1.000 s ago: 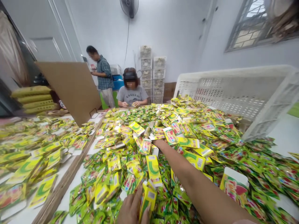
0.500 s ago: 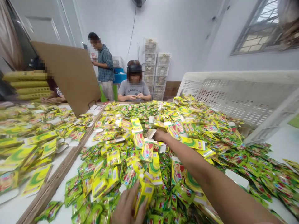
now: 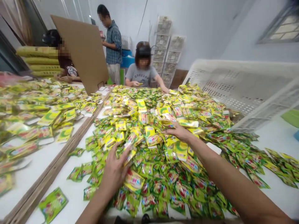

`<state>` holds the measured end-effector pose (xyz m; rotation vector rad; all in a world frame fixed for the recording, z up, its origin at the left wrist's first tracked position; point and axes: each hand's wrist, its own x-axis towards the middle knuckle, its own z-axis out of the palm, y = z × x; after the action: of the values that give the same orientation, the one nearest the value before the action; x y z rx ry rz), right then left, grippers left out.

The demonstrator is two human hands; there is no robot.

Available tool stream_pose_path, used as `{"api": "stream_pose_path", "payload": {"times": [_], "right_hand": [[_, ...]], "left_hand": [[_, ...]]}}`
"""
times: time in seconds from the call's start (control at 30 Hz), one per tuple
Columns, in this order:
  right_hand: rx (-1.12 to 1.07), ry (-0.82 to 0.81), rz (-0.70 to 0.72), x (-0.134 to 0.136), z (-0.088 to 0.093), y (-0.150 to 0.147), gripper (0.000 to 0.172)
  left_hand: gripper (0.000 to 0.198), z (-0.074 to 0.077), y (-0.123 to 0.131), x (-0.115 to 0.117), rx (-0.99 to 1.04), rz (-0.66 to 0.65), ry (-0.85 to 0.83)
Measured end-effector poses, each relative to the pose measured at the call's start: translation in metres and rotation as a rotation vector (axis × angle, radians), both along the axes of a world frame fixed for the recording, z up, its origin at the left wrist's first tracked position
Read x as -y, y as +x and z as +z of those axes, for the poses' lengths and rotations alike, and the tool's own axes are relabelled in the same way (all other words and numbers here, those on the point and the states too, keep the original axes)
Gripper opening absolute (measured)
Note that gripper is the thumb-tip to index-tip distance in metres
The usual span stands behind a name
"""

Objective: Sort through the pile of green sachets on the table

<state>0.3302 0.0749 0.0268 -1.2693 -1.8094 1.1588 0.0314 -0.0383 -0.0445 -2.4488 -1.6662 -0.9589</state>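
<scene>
My left hand (image 3: 115, 166) is low over the pile, fingers spread, with a small yellow box (image 3: 130, 155) by its fingertips. It rests among green sachets and yellow boxes. Farther forward, my right hand (image 3: 181, 132) reaches into the heap with thumb and fingers apart, and its fingertips are blurred against yellow cartons. A yellow box with a green curve (image 3: 181, 151) lies just below this hand. Below my left hand's fingers is a yellow box with a printed front (image 3: 134, 181). Loose green sachets (image 3: 182, 188) cover the near part of the table.
A wooden strip (image 3: 58, 158) divides the white table, with more boxes left of it. A cardboard panel (image 3: 81, 49) stands at the far left. On the right, a white perforated crate (image 3: 245, 81) lies tipped. A seated co-worker (image 3: 142, 73) reaches into the pile opposite; other people are behind.
My left hand has let go of the yellow box it held and moved forward and left. My right hand has shifted rightward and opened. The co-worker opposite now reaches an arm to the pile.
</scene>
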Motion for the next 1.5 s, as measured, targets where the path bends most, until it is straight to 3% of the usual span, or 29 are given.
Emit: {"api": "stream_pose_path", "payload": {"times": [0.07,0.13,0.3,0.5,0.57,0.7,0.77,0.9,1.07,1.13,1.2,1.27,1.4,1.5], "right_hand": [[0.127,0.008,-0.055,0.030,-0.019,-0.004,0.052],[0.314,0.135,-0.153,0.052,-0.034,-0.005,0.051],[0.476,0.409,-0.370,0.080,-0.054,0.006,0.045],[0.626,0.767,-0.658,0.118,-0.050,0.010,0.026],[0.683,0.809,-0.610,0.137,-0.051,0.003,0.024],[0.833,0.680,-0.222,0.157,-0.067,-0.011,0.040],[0.806,0.645,-0.161,0.157,-0.077,-0.012,0.040],[0.490,0.579,-0.291,0.149,-0.079,-0.008,0.017],[0.264,0.421,-0.461,0.149,-0.058,-0.015,0.022],[0.168,0.380,-0.445,0.151,-0.049,-0.026,0.023],[0.074,0.282,-0.300,0.154,-0.044,-0.039,0.038],[-0.045,0.145,-0.196,0.154,-0.044,-0.050,0.040],[-0.404,-0.087,-0.408,0.147,-0.056,-0.053,0.041],[-0.501,-0.138,-0.442,0.141,-0.061,-0.046,0.043]], "left_hand": [[0.052,-0.005,-0.001,0.010,0.029,0.069,-0.051],[0.051,-0.008,-0.004,0.016,0.079,0.141,-0.076],[0.034,-0.002,-0.008,0.018,0.222,0.215,0.053],[0.014,0.014,0.013,0.023,0.213,0.048,0.050],[0.013,0.020,0.023,0.028,0.230,0.022,0.046],[0.020,0.026,0.040,0.029,0.464,0.060,-0.195],[0.024,0.025,0.042,0.025,0.599,0.076,-0.350],[0.029,0.025,0.034,0.013,0.738,-0.004,-0.446],[0.039,0.045,0.035,0.007,0.638,-0.130,-0.531],[0.040,0.053,0.048,0.008,0.619,-0.205,-0.590],[0.042,0.055,0.067,0.008,0.731,-0.308,-0.669],[0.046,0.050,0.084,0.009,0.946,-0.332,-0.705],[0.053,0.030,0.101,0.010,1.240,-0.155,-0.747],[0.055,0.018,0.099,0.014,1.292,-0.189,-0.861]]}}
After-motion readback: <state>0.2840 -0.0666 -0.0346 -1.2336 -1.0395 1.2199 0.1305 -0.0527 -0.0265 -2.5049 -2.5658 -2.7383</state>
